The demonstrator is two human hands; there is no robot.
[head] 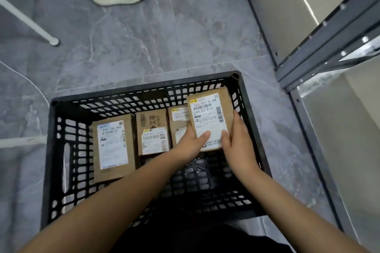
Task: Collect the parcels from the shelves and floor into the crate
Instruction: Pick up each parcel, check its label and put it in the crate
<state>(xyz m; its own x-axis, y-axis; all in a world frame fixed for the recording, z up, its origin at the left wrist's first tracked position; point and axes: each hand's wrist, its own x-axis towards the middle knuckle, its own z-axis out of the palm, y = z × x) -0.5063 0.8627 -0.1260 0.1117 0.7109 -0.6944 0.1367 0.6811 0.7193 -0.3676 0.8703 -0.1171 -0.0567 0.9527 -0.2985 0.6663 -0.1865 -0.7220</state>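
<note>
Currently, 1 parcel (209,117) is gripped between the left hand (191,144) and right hand (238,141), thumbs on its label, above the crate's (144,90) far right corner. 3 other parcels (112,146) lie inside. Placing step judged in hand; lowering, then release, called for next.

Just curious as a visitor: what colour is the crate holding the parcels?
The crate is black, with slotted lattice walls, clearest in the head view.

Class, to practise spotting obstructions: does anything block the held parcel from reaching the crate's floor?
Partly. The held parcel, in the left hand and right hand, overlaps a labelled parcel lying in the black crate; bare mesh floor shows nearer the person.
</note>
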